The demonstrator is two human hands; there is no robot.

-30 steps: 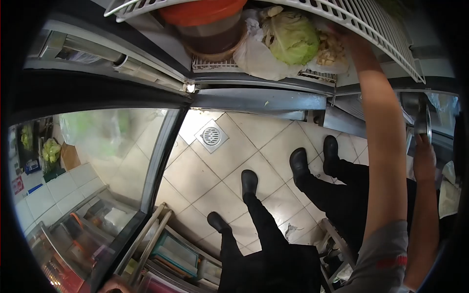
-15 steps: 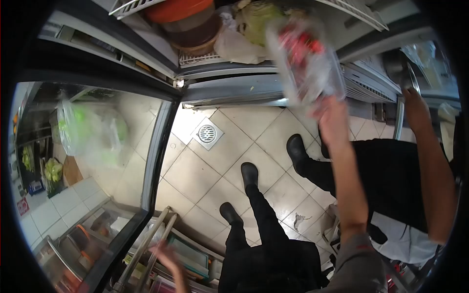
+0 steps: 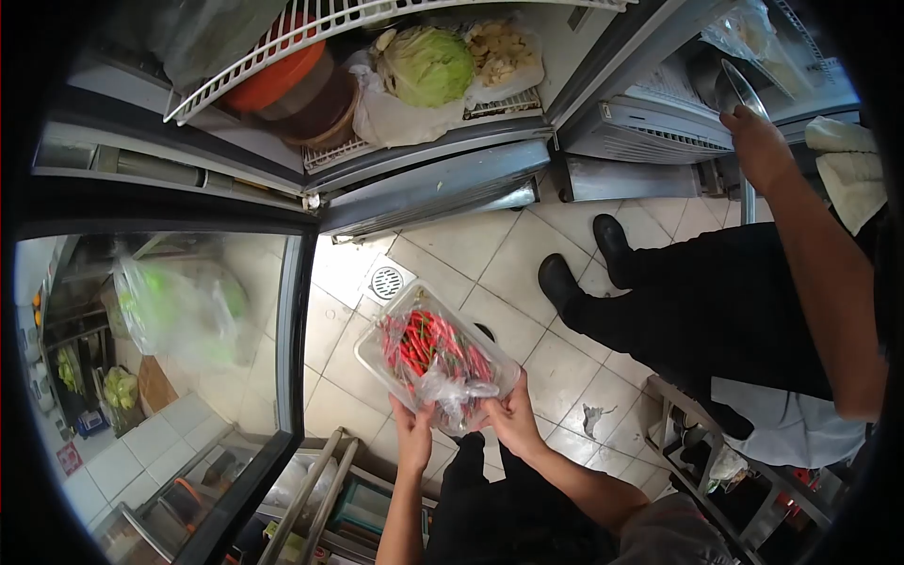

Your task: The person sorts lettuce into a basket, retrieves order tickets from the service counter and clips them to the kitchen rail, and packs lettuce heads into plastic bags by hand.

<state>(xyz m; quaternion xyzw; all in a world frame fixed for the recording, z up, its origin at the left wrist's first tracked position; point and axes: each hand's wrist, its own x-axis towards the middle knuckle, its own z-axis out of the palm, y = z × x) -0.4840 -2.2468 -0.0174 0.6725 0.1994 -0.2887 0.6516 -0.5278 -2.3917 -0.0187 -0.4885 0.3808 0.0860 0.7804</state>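
A clear plastic container (image 3: 375, 365) is held in front of my body, over the tiled floor. Inside it lie red chillies (image 3: 414, 341) with green stems, partly covered by a crumpled clear plastic bag (image 3: 456, 390). My left hand (image 3: 411, 431) grips the container's near left corner, fingers partly hidden beneath. My right hand (image 3: 513, 421) is closed on its near right corner, the thumb close to the bag.
An open fridge holds a cabbage (image 3: 426, 66), a bag of pale pieces (image 3: 504, 58) and an orange-lidded tub (image 3: 280, 80). Its glass door (image 3: 292, 330) stands open at left. At right, a co-worker's hand (image 3: 758, 146) holds a metal pan (image 3: 739, 87).
The container has come down from the fridge shelf toward my body. My left hand has moved up from the lower left and now holds it too. The view has shifted.
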